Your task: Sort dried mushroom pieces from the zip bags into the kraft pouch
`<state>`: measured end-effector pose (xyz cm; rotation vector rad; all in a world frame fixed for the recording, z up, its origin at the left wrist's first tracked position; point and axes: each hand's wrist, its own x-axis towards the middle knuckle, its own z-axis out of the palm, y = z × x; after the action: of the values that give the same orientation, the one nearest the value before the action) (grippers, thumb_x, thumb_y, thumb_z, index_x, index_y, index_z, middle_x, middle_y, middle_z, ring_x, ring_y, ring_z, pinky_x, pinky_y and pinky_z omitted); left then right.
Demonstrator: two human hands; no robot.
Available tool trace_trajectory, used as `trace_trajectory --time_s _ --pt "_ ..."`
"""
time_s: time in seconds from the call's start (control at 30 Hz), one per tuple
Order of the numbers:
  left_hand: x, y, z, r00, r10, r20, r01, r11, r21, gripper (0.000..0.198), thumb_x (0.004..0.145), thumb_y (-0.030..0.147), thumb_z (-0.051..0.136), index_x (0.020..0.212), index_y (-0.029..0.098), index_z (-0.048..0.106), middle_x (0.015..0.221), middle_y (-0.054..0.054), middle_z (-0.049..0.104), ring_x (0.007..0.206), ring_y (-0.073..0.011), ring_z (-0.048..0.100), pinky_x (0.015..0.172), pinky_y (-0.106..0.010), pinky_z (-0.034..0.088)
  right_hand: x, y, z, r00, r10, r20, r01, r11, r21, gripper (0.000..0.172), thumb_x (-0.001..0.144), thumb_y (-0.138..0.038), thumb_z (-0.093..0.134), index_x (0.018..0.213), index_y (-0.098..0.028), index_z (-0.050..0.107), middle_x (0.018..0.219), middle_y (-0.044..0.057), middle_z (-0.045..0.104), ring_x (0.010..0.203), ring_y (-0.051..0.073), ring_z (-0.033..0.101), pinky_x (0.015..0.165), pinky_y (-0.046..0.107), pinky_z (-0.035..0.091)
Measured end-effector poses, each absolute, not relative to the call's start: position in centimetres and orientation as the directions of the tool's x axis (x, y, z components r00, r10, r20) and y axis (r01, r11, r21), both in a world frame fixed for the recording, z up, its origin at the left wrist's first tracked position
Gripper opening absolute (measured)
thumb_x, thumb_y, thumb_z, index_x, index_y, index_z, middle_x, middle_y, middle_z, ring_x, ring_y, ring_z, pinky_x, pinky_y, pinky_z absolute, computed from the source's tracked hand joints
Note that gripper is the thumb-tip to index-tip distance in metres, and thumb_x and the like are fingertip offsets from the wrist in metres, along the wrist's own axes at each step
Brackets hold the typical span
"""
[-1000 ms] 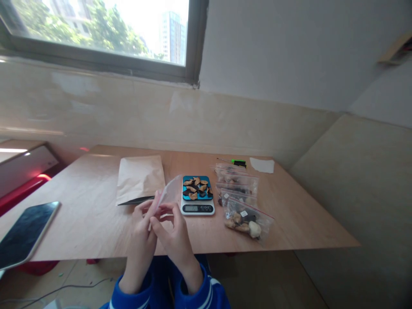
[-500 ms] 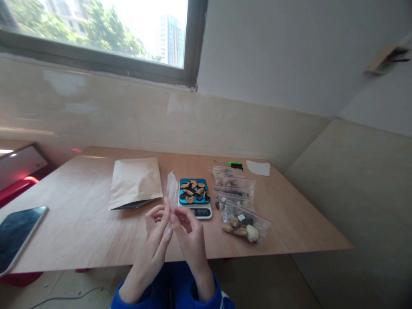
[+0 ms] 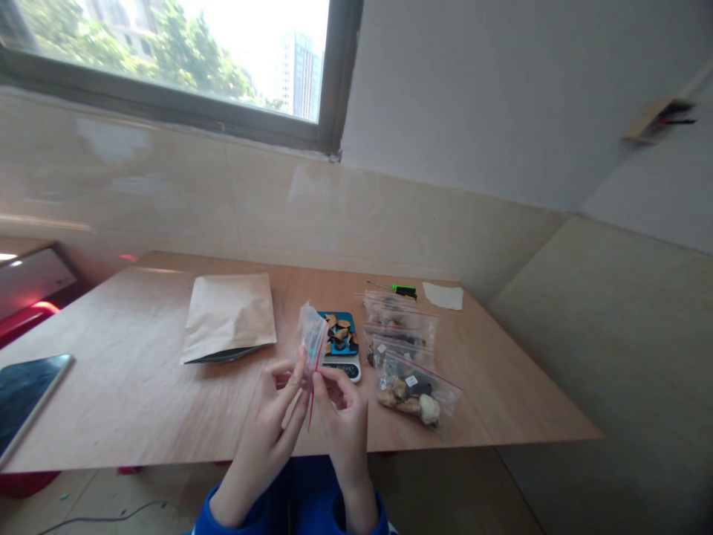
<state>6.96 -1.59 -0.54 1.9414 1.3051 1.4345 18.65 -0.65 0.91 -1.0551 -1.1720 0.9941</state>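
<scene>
Plastic bag (red-edged), pinched, now partly hiding the scale

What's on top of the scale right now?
Brown and black slices lie on the blue top of the scale. The plastic bag in the left hand and right hand obscures its left side; what lies there can't be made out.

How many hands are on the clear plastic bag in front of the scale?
2: the left hand on the bag's left side, and the right hand near its red strip. No other hand shows.
</scene>
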Motion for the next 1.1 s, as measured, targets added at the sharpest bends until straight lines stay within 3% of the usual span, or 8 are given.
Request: trace_trajectory --time_s 0.17,0.43,0.63,0.73,0.83,0.93,1.0,1.1 --pt "6.8 -1.5 -0.3 0.015 0.826 0.563 0.433 -0.513 0.741 0.041 0.090 0.025 0.053 0.131 0.031 0.053 0.097 -0.005 0.056 0.088 -0.0163 0.061 0.076 -0.027 0.056 19.2 0.1 0.6 0.165 0.975 0.151 -0.176 0.179 -0.968 0.021 0.076 -0.039 0.072 0.079 -0.018 0.069 0.077 0.004 0.073 0.073 0.018 0.069 0.069 0.028 0.057" --pt "6.8 -1.8 -1.3 -0.112 0.814 0.569 0.430 -0.477 0.767 0.008 0.086 0.025 0.061 0.092 0.022 0.064 0.078 0.001 0.065 0.072 -0.0119 0.064 0.066 -0.020 0.051 18.5 0.3 0.3 0.134 0.984 0.113 -0.279 0.147 -0.949 0.026 0.070 -0.039 0.078 0.071 -0.017 0.064 0.064 0.000 0.068 0.060 0.013 0.065 0.060 0.022 0.053" --pt "4.4 -2.0 -1.0 -0.455 0.801 0.389 0.352 -0.240 0.905 0.020 0.086 0.040 0.059 0.082 0.020 0.059 0.063 0.003 0.059 0.059 -0.0122 0.059 0.056 -0.021 0.047 19.8 1.7 -1.0 0.291 0.952 0.098 -0.218 0.166 -0.962 0.032 0.076 -0.046 0.072 0.081 -0.017 0.061 0.059 -0.002 0.063 0.048 0.010 0.057 0.049 0.021 0.049" --pt "3.1 -2.0 -0.6 -0.440 0.791 0.425 0.454 -0.212 0.865 0.021 0.084 0.041 0.060 0.080 0.021 0.058 0.070 0.002 0.058 0.066 -0.0136 0.058 0.062 -0.024 0.046 21.1 2.2 -2.0 0.254 0.960 0.118 -0.098 0.147 -0.984 0.034 0.078 -0.049 0.068 0.085 -0.017 0.062 0.065 0.000 0.063 0.052 0.012 0.059 0.050 0.023 0.050" --pt "2.6 -1.8 -0.2 -0.367 0.758 0.539 0.592 -0.257 0.764 0.020 0.085 0.038 0.058 0.075 0.021 0.055 0.078 0.000 0.056 0.075 -0.0158 0.056 0.070 -0.028 0.045 22.2 2.7 -2.5 0.080 0.971 0.226 0.158 0.211 -0.965 0.036 0.087 -0.050 0.057 0.102 -0.019 0.065 0.099 0.009 0.067 0.091 0.020 0.065 0.080 0.033 0.055" --pt "2.5 -1.4 -0.1 -0.312 0.688 0.655 0.680 -0.320 0.660 0.021 0.086 0.033 0.053 0.069 0.020 0.052 0.092 -0.005 0.055 0.090 -0.0201 0.056 0.083 -0.034 0.043 23.2 4.4 -3.0 -0.015 0.958 0.286 0.463 0.261 -0.847 0.044 0.091 -0.049 0.049 0.128 -0.027 0.056 0.138 0.011 0.049 0.133 0.027 0.041 0.109 0.049 0.034" --pt "2.5 -1.3 -0.2 -0.294 0.679 0.673 0.694 -0.332 0.639 0.022 0.087 0.030 0.051 0.067 0.021 0.050 0.101 -0.008 0.056 0.098 -0.0220 0.056 0.088 -0.036 0.042 23.8 6.2 -3.5 -0.002 0.964 0.265 0.633 0.206 -0.746 0.052 0.089 -0.048 0.053 0.136 -0.028 0.049 0.148 0.012 0.036 0.141 0.032 0.027 0.112 0.055 0.026" --pt "2.4 -1.3 -0.3 -0.306 0.705 0.640 0.650 -0.337 0.682 0.024 0.086 0.027 0.050 0.064 0.022 0.043 0.113 -0.008 0.061 0.106 -0.0226 0.057 0.093 -0.036 0.041 24.0 8.9 -4.6 -0.011 0.981 0.196 0.773 0.132 -0.620 0.062 0.083 -0.045 0.062 0.140 -0.026 0.045 0.150 0.016 0.031 0.141 0.039 0.024 0.110 0.059 0.026"
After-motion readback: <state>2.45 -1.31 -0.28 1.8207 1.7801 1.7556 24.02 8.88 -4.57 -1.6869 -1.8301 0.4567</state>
